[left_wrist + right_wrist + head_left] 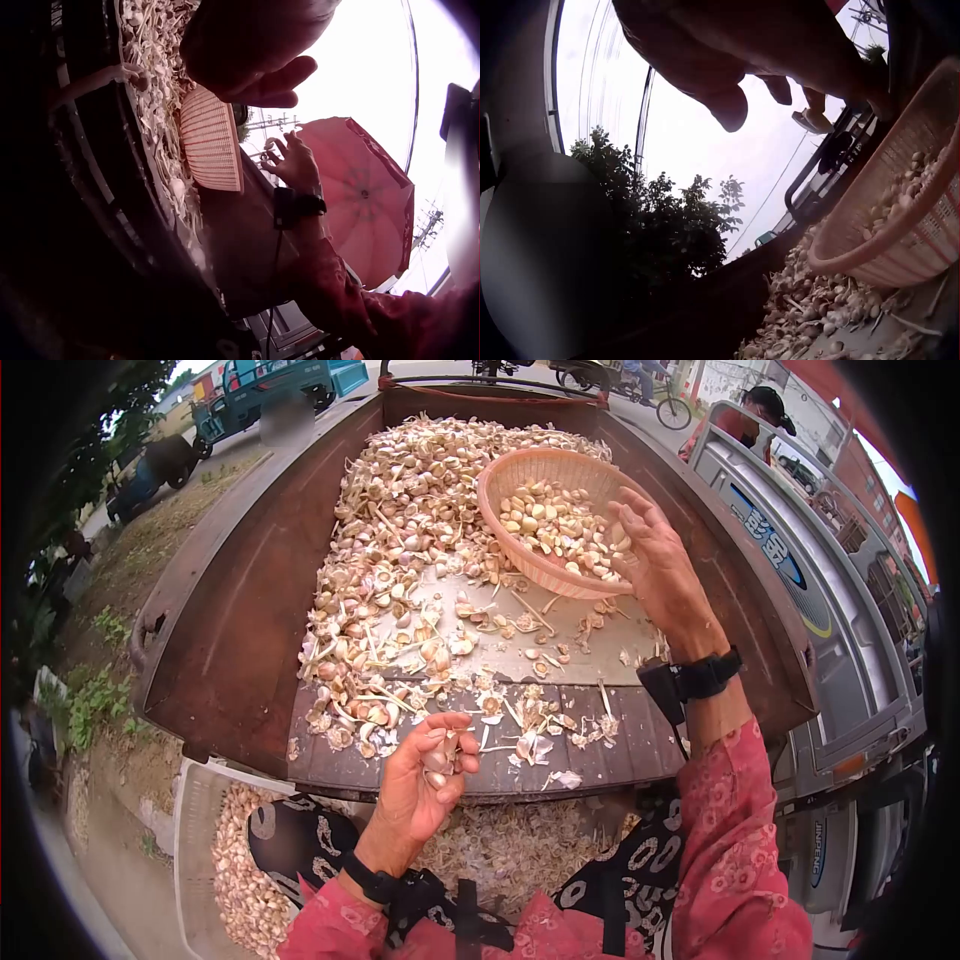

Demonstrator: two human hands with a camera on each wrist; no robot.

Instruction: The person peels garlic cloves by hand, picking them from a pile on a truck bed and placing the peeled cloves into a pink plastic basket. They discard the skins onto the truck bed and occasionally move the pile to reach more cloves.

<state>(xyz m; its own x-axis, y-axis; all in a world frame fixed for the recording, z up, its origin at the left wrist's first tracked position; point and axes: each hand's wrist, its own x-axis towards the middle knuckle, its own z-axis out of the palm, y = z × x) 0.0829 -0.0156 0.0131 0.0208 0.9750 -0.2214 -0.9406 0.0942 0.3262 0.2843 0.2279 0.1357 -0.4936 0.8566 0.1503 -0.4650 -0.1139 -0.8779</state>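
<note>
My left hand (pixel 408 792) is over the front edge of the cart bed, its fingers curled round several garlic cloves (pixel 438 766) with papery skin. Up at the right, my right hand (pixel 665 575) is raised over the near-right rim of a pink plastic basket (pixel 560 582), fingers spread and loosely bent. Peeled pale cloves (pixel 548 520) lie inside that basket. In the right wrist view a single clove (pixel 812 121) shows just below the fingertips, apart from the thumb. The left wrist view shows the underside of my left hand (pixel 251 45), what it holds being hidden there.
Heaped garlic (pixel 400 510) covers the back and left of the metal cart bed (pixel 490 660), with high side walls (pixel 235 590). Stems and skins litter its front. A white crate (pixel 190 860) of cloves stands below left. A grey vehicle (pixel 800 560) is parked at right.
</note>
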